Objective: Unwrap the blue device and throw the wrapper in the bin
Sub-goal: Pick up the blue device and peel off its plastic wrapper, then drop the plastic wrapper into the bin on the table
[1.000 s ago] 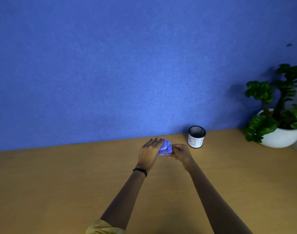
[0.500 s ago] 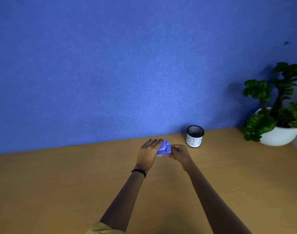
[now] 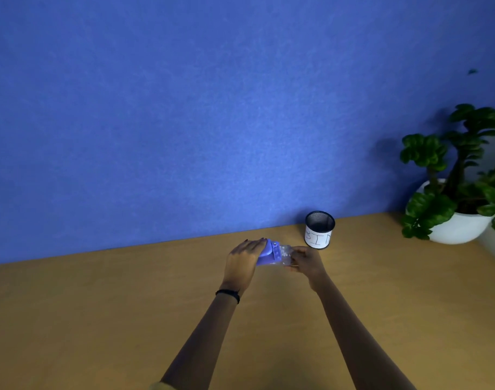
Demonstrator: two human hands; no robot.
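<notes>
The device is held just above the table, between both hands, its long axis running from 9 to 3 o'clock. The left hand is closed over its left end. The right hand pinches the clear wrapper, which sticks out at the right end. The bin stands near, at 1 o'clock from the right hand, so this hand is nearer for the throw.
</notes>
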